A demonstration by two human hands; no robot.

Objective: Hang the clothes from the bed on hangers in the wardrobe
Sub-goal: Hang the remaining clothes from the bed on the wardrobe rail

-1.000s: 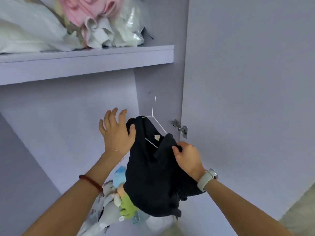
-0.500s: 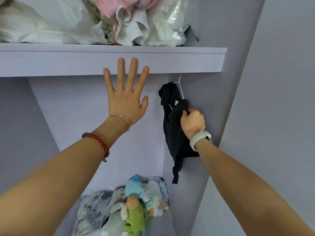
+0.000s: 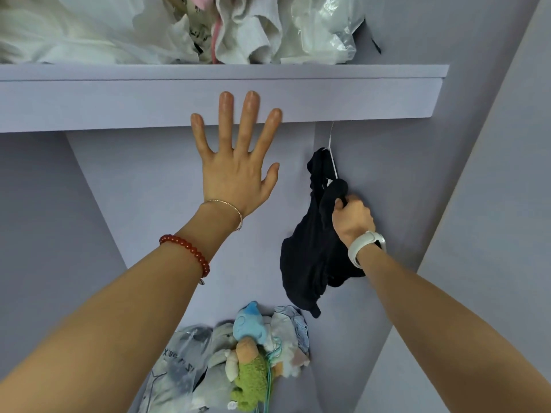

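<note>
Lifting is the change here: a second ago the dark garment (image 3: pixel 316 248) and its wire hanger (image 3: pixel 331 158) sat low, in front of the door hinge, with both hands on them; now they are up at about 1 o'clock in the wardrobe, close under the shelf (image 3: pixel 328 93). The right hand (image 3: pixel 351 217) grips the bunched cloth, fingers curled round a fold of it, with the hanger's neck rising above the fist until the shelf's front edge hides the hook. Whether the hook has caught a rail cannot be seen. The left hand (image 3: pixel 235 162) has let go and now sits at 12 o'clock, fingers straight and spread, tips over the shelf's front edge; contact with it is unclear. My guess is that the hanging step is nearly done for this piece: the hook needs seating, then release. Soft toys (image 3: pixel 247 347) and bags lie at 6 o'clock on the wardrobe floor.
</note>
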